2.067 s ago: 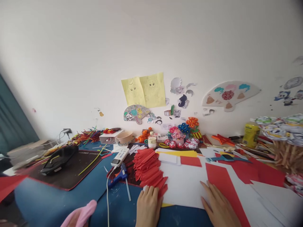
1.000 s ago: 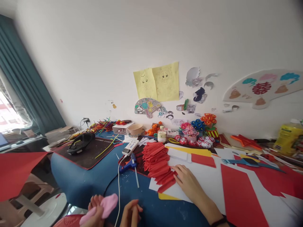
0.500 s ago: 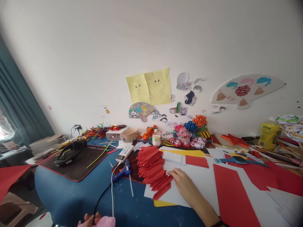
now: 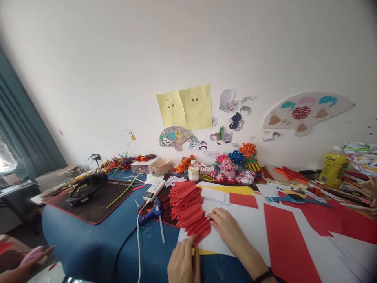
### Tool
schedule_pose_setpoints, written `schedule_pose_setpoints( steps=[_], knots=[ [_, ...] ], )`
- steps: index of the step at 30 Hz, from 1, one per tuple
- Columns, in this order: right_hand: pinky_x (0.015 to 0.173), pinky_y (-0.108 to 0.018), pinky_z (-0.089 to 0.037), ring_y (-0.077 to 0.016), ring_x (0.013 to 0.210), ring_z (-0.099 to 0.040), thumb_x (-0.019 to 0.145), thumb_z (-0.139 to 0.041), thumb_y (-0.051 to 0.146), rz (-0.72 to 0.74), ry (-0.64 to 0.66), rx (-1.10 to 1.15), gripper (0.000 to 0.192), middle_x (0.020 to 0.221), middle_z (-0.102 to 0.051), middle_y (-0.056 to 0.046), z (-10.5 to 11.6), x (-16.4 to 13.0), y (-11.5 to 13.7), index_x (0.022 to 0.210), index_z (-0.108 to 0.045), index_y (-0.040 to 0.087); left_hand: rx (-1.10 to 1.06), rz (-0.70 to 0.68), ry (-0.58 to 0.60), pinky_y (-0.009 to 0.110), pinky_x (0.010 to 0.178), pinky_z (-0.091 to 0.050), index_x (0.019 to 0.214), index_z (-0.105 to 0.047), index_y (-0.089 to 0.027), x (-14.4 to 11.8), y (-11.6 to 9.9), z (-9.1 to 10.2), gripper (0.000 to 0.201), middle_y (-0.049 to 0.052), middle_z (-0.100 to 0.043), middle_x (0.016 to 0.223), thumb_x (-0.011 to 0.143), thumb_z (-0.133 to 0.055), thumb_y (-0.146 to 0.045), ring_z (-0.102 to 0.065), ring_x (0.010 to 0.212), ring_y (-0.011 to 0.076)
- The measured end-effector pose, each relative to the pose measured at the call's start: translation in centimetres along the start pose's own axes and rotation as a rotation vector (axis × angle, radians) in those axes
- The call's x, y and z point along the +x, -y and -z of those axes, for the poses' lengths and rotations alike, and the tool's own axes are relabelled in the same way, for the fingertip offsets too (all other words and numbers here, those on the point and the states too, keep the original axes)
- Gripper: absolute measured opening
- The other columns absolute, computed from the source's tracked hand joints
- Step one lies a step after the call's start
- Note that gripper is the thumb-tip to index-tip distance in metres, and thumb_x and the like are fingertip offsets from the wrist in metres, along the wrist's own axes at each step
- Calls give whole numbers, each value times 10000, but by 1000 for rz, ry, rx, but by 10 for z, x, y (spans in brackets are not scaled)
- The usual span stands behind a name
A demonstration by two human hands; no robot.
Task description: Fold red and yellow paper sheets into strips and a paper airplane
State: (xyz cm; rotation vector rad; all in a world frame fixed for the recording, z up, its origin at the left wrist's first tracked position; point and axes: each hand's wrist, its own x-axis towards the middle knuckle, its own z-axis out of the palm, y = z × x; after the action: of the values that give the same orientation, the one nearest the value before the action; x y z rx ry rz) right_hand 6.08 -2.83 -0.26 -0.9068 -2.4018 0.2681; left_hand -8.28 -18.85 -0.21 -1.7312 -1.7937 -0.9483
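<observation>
A long row of overlapping folded red paper strips (image 4: 188, 206) runs toward me across white sheets. At its near end is my left hand (image 4: 183, 261), fingers together and curled against the last strip. My right hand (image 4: 225, 226), with a dark band at the wrist, lies along the right side of the row, its bent fingertips closed on the strip ends. The strips partly hide the fingertips of both hands. White paper (image 4: 222, 239) lies under my right hand, and a yellow sheet (image 4: 203, 252) peeks out below it.
To the left are a blue glue gun (image 4: 153, 211) and a white power bank (image 4: 153, 190) with a cable. A glue bottle (image 4: 193, 171) stands behind the strips. Large red paper (image 4: 288, 239) lies at right. Another person's hand (image 4: 32, 261) shows at far left.
My left hand has come into view at the near end of the strips, while my right stays beside them. The other person's pink-sleeved hand and the red sheet at left have shifted away.
</observation>
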Motion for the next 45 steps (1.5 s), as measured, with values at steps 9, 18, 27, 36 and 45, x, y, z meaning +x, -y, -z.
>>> schedule_pose_setpoints(
  steps=[9,18,27,36,45],
  knots=[
    [762,-311,-425,-208,863,-571,838,-479,10,12,11,-35,238,888,-632,-34,10,5,9,824,-619,202,157,19,69,274,648,-398,777,-600,-218,13,21,-27,271,21,-621,726,952,-415,-310,-578,703,174],
    [772,-298,-420,-204,876,-573,806,-484,9,-9,20,11,225,897,-637,-26,10,8,10,859,-585,202,-106,89,179,220,626,-458,817,-601,-229,14,32,-18,235,2,-644,735,943,-437,-340,-619,661,139],
    [925,-330,-378,-247,1099,-504,739,-697,204,-144,66,286,528,1183,-586,-30,16,5,2,1238,-543,281,-220,279,149,232,626,-447,819,-651,-225,52,60,-3,249,-4,-682,759,892,-516,-421,-601,652,144],
    [867,-315,-375,-231,994,-529,753,-699,194,-149,54,295,231,1023,-623,-18,9,7,-2,973,-658,252,-157,55,44,286,759,-462,887,-661,-237,84,76,-31,168,22,-698,953,904,-513,-313,-607,901,194],
    [780,-284,-380,-204,880,-556,739,-735,171,-155,67,284,96,836,-632,-7,6,9,-4,740,-647,207,-24,-6,96,355,814,-460,976,-686,-260,84,80,-38,193,38,-687,1060,897,-512,-291,-591,964,237]
  ],
)
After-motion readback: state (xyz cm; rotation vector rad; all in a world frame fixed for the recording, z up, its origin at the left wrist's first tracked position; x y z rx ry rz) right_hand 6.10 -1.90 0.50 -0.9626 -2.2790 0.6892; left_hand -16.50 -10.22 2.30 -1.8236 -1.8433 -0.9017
